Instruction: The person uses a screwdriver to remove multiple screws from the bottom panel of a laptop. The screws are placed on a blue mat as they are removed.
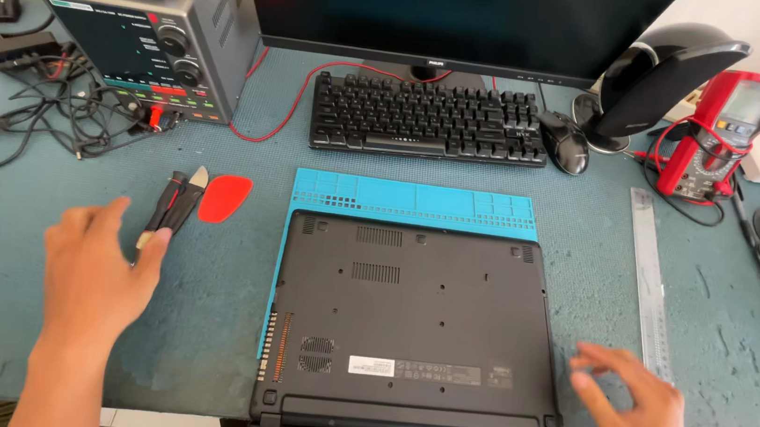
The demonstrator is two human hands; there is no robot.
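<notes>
- Workbench (32, 299): the grey-green surface that carries everything; both of your forearms come in over its near edge.
- Monitor (448, 14): dark screen at the far edge, with a black keyboard (427, 120) and a black mouse (565, 141) in front of it.
- Laptop (415, 330): black, closed and lying bottom side up in front of you, between your two hands. It rests on a blue work mat (414, 200), whose far strip shows beyond it.
- Bench instrument (160, 26): grey box with knobs at far left, with black cables (42, 117) tangled beside it.
- Desk lamp (653, 77) and red multimeter (723, 132): standing at far right.
- Steel ruler (653, 285): lying lengthwise to the right of the laptop, just beyond your right hand.
- Your left hand (96, 273): open, palm down, fingers spread. Its fingertips reach the near end of the black-and-red tool; you cannot tell whether they touch it.
- Your right hand (637, 410): open and empty, fingers spread, hovering just beside the laptop's near right corner. It is blurred.
- Black-and-red tool (174, 206): lying left of the laptop.
- Red pick (224, 197): flat, rounded, just right of that tool.
</notes>
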